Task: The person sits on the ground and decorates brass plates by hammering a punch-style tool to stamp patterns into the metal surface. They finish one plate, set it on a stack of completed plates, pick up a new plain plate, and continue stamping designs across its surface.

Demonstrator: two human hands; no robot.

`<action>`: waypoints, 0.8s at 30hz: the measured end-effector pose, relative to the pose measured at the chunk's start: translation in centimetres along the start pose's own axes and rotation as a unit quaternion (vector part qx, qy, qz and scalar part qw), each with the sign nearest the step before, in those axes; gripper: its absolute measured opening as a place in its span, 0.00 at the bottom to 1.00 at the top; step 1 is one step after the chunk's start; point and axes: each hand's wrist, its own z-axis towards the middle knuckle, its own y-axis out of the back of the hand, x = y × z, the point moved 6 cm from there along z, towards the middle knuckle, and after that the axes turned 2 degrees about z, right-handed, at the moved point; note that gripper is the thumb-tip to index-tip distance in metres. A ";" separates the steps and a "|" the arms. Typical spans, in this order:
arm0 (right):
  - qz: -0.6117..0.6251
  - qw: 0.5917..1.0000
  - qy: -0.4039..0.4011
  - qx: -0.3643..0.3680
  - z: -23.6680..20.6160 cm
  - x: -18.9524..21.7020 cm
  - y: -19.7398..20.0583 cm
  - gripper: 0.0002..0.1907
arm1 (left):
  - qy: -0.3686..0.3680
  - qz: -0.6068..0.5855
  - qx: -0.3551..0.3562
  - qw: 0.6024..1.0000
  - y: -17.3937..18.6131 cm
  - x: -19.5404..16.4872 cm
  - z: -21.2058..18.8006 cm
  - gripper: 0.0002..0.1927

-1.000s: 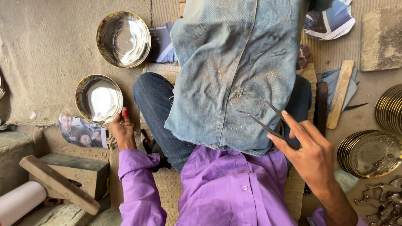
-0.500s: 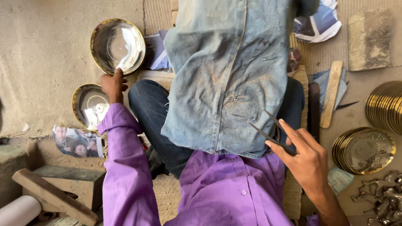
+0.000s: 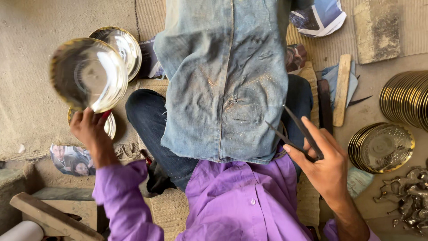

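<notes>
Sandy floor w/ woven matting all round; person sits cross-legged, denim cloth (image 3: 225, 80) draped over the lap as a work apron. Left hand (image 3: 91, 129) is up off the floor, fingers closed on the lower rim of a shiny brass bowl (image 3: 89, 73), held tilted so its hollow faces the viewer. Right hand (image 3: 323, 163) hangs over the right knee, fingers pinching two thin dark metal tools (image 3: 296, 131), tips pointing up-left toward the cloth.

Progress, as I judge it: bowl's in hand but not yet on the lap, tools not touching it, so work on this piece hasn't begun. Two more plain bowls lie on the floor at left, one (image 3: 122, 47) just behind the lifted bowl, one (image 3: 109, 125) partly hidden beside the wrist. At right, a stack of patterned brass plates (image 3: 381, 147) & another stack on edge (image 3: 405, 98); probably finished pieces, can't tell for sure.
</notes>
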 end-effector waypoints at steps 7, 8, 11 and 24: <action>0.105 0.994 -0.020 -0.003 -1.0 0.3 1.0 0.36 | 0.018 0.102 0.174 0.979 -3.9 -7.0 -9.2 0.10; 0.108 0.994 -0.012 0.000 -1.0 0.6 1.1 0.36 | 0.040 0.121 0.184 0.975 -5.5 -6.6 -9.4 0.10; 0.052 0.998 0.031 0.013 -0.7 1.8 1.2 0.34 | 0.023 0.174 0.292 0.940 -11.9 -5.1 -11.5 0.14; -0.161 0.966 0.189 0.077 3.9 6.6 -0.4 0.26 | -0.494 0.362 0.231 0.756 -20.6 -8.6 -19.9 0.11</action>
